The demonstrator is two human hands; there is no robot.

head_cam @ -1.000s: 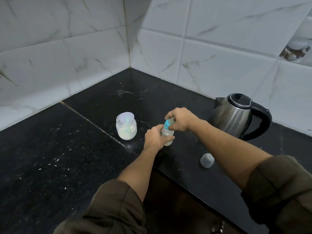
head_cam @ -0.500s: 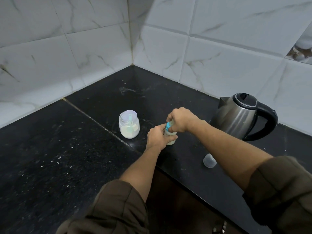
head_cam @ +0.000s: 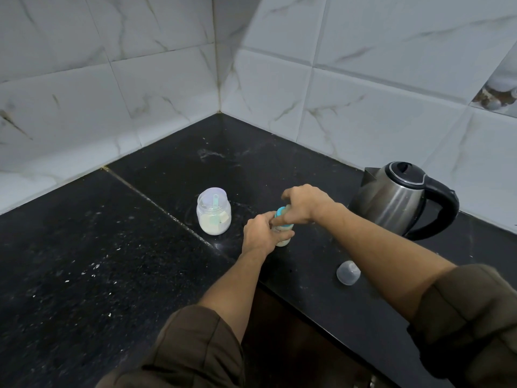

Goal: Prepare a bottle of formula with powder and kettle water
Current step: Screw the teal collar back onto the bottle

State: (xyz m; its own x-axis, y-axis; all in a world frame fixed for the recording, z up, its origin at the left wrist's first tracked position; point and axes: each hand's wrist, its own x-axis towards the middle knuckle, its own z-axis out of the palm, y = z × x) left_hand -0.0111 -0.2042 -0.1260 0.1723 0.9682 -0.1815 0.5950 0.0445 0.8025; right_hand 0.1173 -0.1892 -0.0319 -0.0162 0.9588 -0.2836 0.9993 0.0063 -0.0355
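- The bottle was small and clear, with pale milky contents showing at its base, and it stood upright on the counter near the front edge.
- It sat between the powder jar on its left and the kettle on its right, touching neither.
- A teal collar capped its neck; whether a teat sat on top could not be told, since the fingers hid it.
- The left hand gripped the bottle's body, its fingers and thumb wrapped round the clear wall.
- The right hand came down from above with its fingers curled round the teal collar.
- The powder jar was a rounded clear pot, part full of whitish powder, with a teal scoop visible through its translucent lid.
- A clear domed cap lay on the counter, well apart from the bottle and just beside the right forearm.
- The kettle was brushed steel with a black lid and handle, its spout pointing left.
- The counter was black speckled stone with a pale seam running across it and light flecks scattered over its left part.
- White marble-look wall tiles met in a corner behind.
- Both arms wore rolled olive-brown sleeves.
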